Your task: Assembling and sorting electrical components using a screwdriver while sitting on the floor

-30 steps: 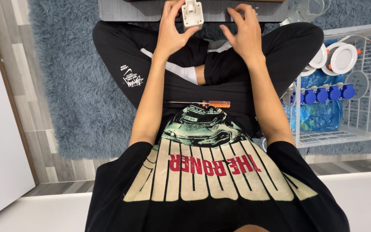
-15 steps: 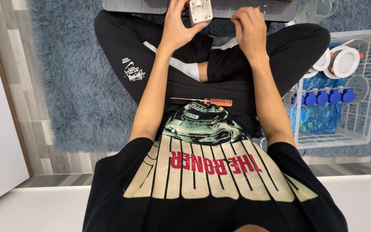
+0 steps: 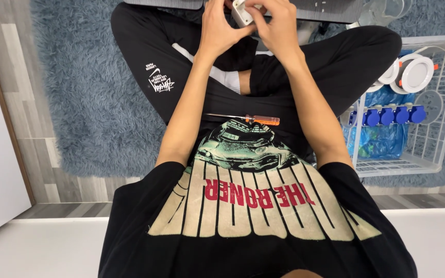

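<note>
One head view, looking steeply down the person's own body.

The camera sits above the chest and faces down and forward: shirt (image 3: 253, 206) close along the bottom, crossed legs on the rug (image 3: 93, 92) mid-frame, both hands cut by the top edge, basket (image 3: 428, 159) at right.

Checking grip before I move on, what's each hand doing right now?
Left hand: closed on the small white block, fingers on its left side.
Right hand: closed on the same white block from the right.
</note>
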